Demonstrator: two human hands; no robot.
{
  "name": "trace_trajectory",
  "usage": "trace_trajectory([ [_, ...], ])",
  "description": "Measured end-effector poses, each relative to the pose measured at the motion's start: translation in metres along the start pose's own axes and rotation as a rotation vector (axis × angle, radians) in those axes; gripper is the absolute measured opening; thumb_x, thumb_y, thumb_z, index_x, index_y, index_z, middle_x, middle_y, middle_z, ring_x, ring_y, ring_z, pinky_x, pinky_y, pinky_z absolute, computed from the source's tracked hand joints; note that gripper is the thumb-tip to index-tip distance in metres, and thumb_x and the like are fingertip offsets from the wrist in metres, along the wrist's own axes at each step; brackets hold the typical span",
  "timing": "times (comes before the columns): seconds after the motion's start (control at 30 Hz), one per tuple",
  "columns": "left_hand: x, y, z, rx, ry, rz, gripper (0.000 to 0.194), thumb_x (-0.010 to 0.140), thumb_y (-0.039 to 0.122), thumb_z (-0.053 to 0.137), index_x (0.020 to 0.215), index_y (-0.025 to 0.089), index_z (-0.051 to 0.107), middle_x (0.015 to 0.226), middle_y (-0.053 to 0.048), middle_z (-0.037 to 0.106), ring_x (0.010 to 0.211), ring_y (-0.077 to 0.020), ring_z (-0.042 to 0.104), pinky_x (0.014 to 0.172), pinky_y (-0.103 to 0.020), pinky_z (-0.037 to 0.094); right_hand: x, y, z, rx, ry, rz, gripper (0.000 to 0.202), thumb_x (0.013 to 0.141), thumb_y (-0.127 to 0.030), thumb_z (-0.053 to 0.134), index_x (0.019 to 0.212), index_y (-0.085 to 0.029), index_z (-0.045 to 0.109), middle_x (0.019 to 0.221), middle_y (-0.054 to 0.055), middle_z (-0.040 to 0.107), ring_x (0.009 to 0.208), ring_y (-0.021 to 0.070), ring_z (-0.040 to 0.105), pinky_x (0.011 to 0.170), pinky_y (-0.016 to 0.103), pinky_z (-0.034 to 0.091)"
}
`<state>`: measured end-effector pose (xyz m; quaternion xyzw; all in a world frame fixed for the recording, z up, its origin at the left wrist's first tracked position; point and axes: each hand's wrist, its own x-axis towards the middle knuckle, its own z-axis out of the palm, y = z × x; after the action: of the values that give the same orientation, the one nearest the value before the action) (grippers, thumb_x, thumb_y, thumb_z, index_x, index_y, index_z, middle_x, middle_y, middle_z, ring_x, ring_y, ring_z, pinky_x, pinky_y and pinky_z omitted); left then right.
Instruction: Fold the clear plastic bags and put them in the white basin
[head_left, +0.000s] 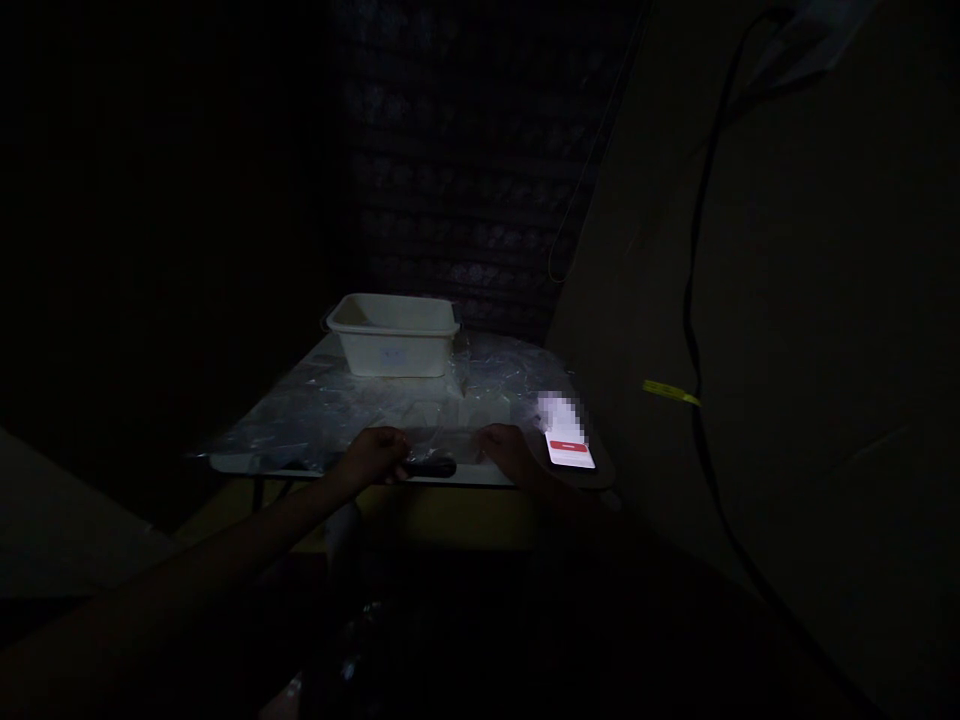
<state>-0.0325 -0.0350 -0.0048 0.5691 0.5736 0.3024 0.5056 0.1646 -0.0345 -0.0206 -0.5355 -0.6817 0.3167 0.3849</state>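
Note:
Both hands are over the front edge of a small pale table, with a piece of clear plastic film (442, 440) stretched between them. My left hand (373, 456) is closed, its fingertips pinching the film's left end. At the other end, my right hand (507, 450) has its fingers together on the film, though the dim light blurs them. Just beside my left hand lies a dark elongated object (431, 467), like a black handle; its kind cannot be made out. More crumpled clear plastic (322, 400) covers much of the tabletop around them.
A white plastic tub (394, 350) with a small label stands at the back of the table (480, 474). Right of my right hand lies a lit phone (571, 455). A black cable (694, 300) with a yellow tag (667, 391) hangs along the right wall. The surroundings are very dark.

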Motion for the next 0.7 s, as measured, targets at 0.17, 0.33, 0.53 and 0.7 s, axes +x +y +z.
trace_trajectory([
  [0.17, 0.0019, 0.0006, 0.0032, -0.037, 0.016, -0.04, 0.007, 0.062, 0.02, 0.046, 0.064, 0.014, 0.044, 0.037, 0.006, 0.047, 0.032, -0.0072, 0.047, 0.034, -0.016, 0.035, -0.0016, -0.001, -0.0011, 0.027, 0.002, 0.097, 0.022, 0.064, -0.022, 0.042, 0.044, -0.014, 0.046, 0.039, -0.002, 0.049, 0.041, 0.0083, 0.048, 0.043, 0.018, 0.034],
  [0.33, 0.0038, -0.0015, 0.0036, -0.027, 0.045, -0.08, 0.015, 0.06, 0.027, 0.05, 0.067, 0.014, 0.046, 0.04, 0.005, 0.048, 0.036, -0.0092, 0.051, 0.036, -0.017, 0.038, -0.0012, 0.0006, -0.0004, 0.077, 0.004, 0.133, 0.023, 0.063, -0.024, 0.043, 0.042, -0.015, 0.044, 0.036, -0.003, 0.047, 0.039, 0.0088, 0.049, 0.04, 0.018, 0.034],
  [0.53, 0.0044, -0.0013, 0.0024, -0.107, 0.027, -0.103, 0.023, 0.06, 0.025, 0.052, 0.079, 0.014, 0.045, 0.055, 0.002, 0.055, 0.041, -0.009, 0.053, 0.038, -0.018, 0.041, 0.0039, 0.005, 0.0019, 0.173, -0.002, 0.212, 0.023, 0.06, -0.027, 0.047, 0.041, -0.014, 0.044, 0.037, -0.002, 0.049, 0.039, 0.0103, 0.051, 0.04, 0.019, 0.037],
  [0.7, 0.0007, -0.001, 0.0031, -0.178, -0.08, -0.136, 0.038, 0.059, 0.023, 0.054, 0.094, 0.015, 0.042, 0.073, -0.005, 0.06, 0.048, -0.0112, 0.056, 0.04, -0.019, 0.042, 0.0049, 0.0059, 0.0032, 0.231, -0.005, 0.233, 0.021, 0.058, -0.025, 0.048, 0.041, -0.015, 0.044, 0.036, -0.003, 0.048, 0.037, 0.0101, 0.05, 0.038, 0.019, 0.037],
])
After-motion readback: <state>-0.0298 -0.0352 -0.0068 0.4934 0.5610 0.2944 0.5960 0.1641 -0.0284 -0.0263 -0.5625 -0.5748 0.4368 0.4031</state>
